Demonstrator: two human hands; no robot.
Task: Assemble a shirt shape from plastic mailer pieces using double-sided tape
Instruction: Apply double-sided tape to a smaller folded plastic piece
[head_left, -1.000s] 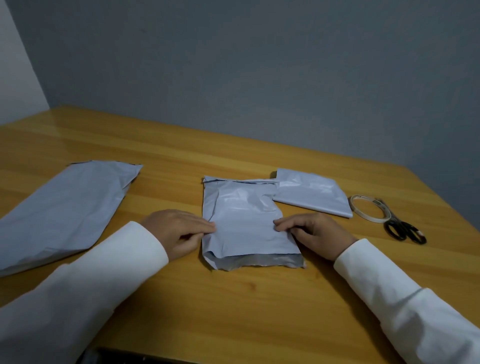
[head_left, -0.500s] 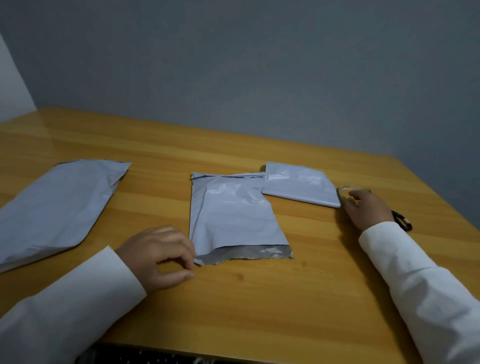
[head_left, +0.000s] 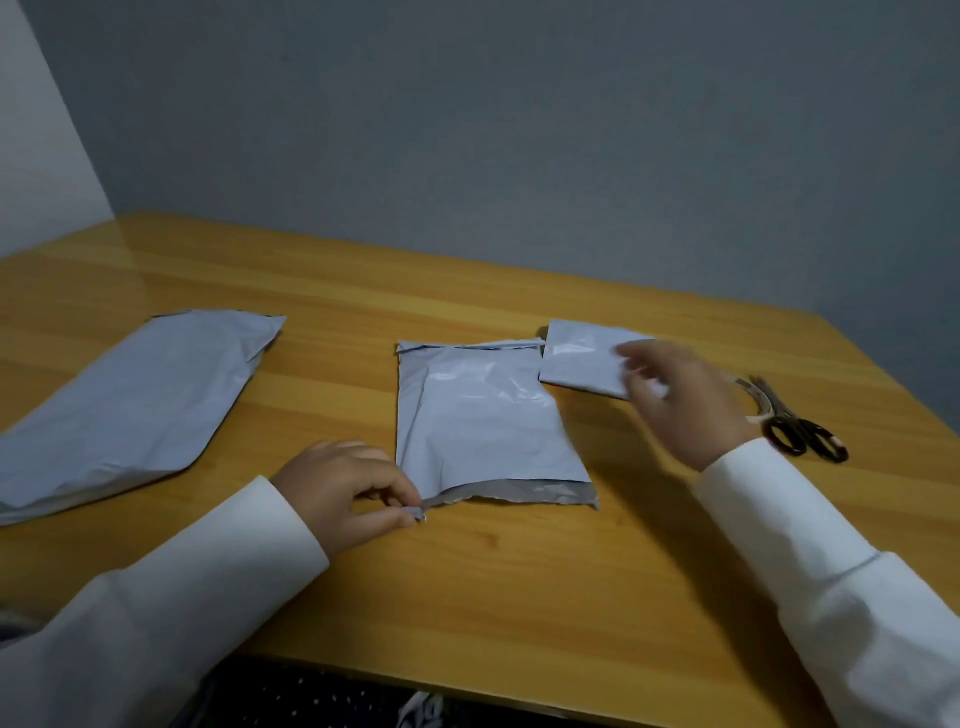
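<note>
Left hand (head_left: 347, 488) pinches the mailer body (head_left: 483, 421) corner.

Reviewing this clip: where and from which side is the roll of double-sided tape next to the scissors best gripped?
Judging by its pose, the tape roll lies flat as a thin ring, touching the scissors on its right and partly hidden by the right hand. Best pinch its near-left rim from above, one finger inside the hole, away from the scissors.

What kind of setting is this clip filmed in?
Probably a home or office desk used for crafts: a bare wooden table against a plain grey wall, with scissors and cut mailer pieces.
</note>
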